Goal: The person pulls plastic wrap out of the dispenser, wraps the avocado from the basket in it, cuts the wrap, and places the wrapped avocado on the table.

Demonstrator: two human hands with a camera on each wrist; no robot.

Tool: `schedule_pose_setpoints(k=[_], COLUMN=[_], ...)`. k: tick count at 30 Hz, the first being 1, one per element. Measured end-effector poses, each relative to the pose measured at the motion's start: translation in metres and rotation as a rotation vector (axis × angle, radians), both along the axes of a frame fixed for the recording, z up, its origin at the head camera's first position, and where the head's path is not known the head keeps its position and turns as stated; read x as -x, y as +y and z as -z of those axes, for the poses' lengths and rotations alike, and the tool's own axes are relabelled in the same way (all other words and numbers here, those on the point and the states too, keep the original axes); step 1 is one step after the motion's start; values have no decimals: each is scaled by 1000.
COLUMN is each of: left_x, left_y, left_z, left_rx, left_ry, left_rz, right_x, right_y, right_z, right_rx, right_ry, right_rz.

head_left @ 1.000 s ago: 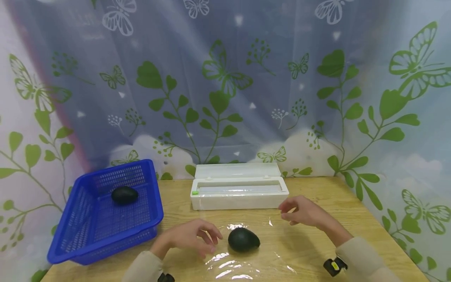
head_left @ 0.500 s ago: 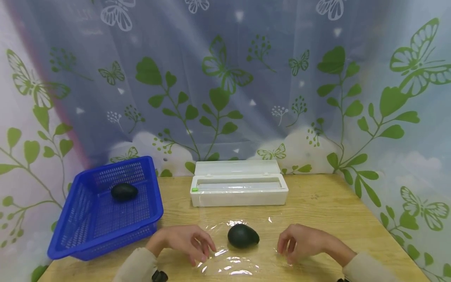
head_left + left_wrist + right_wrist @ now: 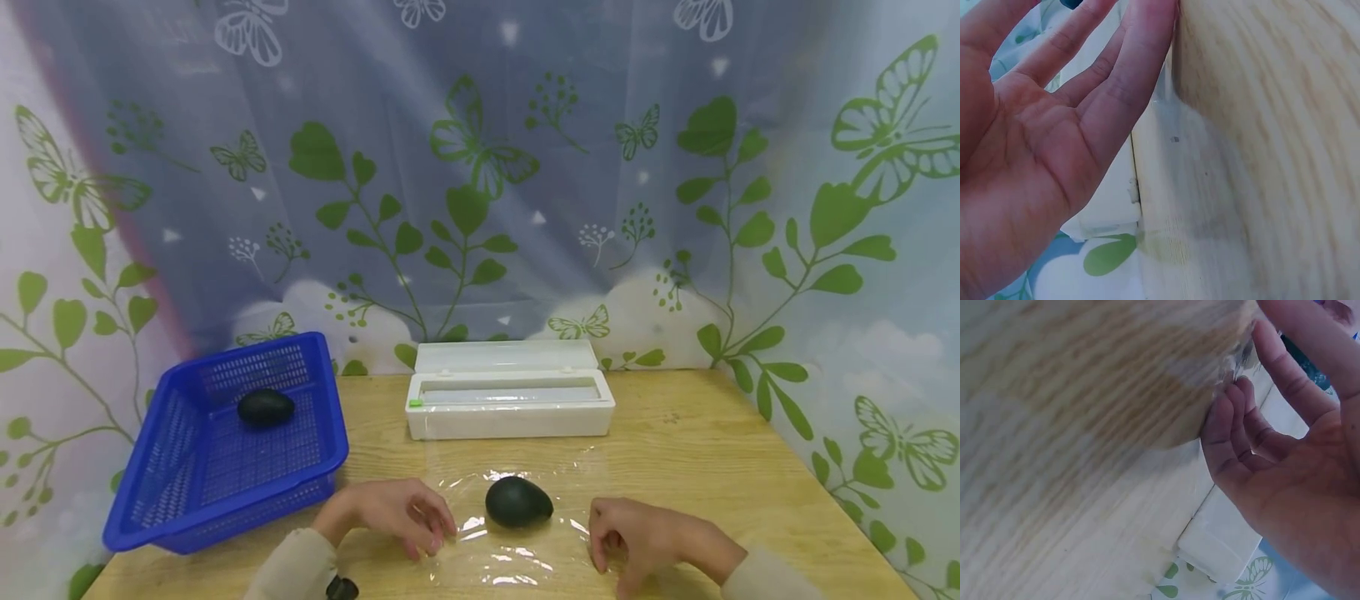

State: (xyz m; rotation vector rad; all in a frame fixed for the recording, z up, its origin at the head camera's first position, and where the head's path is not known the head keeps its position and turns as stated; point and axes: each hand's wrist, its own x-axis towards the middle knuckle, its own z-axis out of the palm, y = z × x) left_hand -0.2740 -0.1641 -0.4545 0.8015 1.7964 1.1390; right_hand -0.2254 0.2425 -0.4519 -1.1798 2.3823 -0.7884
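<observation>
A dark green avocado point(image 3: 518, 502) lies on a sheet of clear cling film point(image 3: 510, 560) spread over the wooden table. My left hand point(image 3: 393, 512) is at the film's left side, fingers loosely bent, apart from the avocado. In the left wrist view its palm point(image 3: 1035, 144) shows, while the fingertips run out of frame. At the film's right side is my right hand point(image 3: 648, 537), its fingers bent and its thumb apart from them. The right wrist view shows its fingertips point(image 3: 1219, 419) at a crinkled film edge; no pinch is visible.
Behind the avocado stands a white cling film dispenser box point(image 3: 510, 422) with its lid point(image 3: 506, 357) raised. A blue plastic basket point(image 3: 225, 521) at the left holds another avocado point(image 3: 266, 408). A patterned curtain point(image 3: 480, 275) closes off the table's back.
My right hand has come down from near the dispenser to the film's right edge, its fingers bending more. My left hand has drawn slightly left and nearer me. The avocado stays put.
</observation>
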Motion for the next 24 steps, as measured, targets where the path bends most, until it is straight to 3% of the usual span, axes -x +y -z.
schedule_pose_setpoints(k=[6,14,20,24], left_x=[-2,-5,-7,-8], left_y=[1,4,7,6], left_z=[1,-1,-3,-5], left_rx=[1,20,29,34], left_ry=[38,100,215,246], left_rz=[-4,13,46,45], right_x=[5,17,20,21], right_y=[2,11,13,12], right_z=[3,-4,-15,-24], right_rx=[22,79,86,85], right_ry=[77,-159,-167,-159], right_rz=[-48,-5,-2,-6])
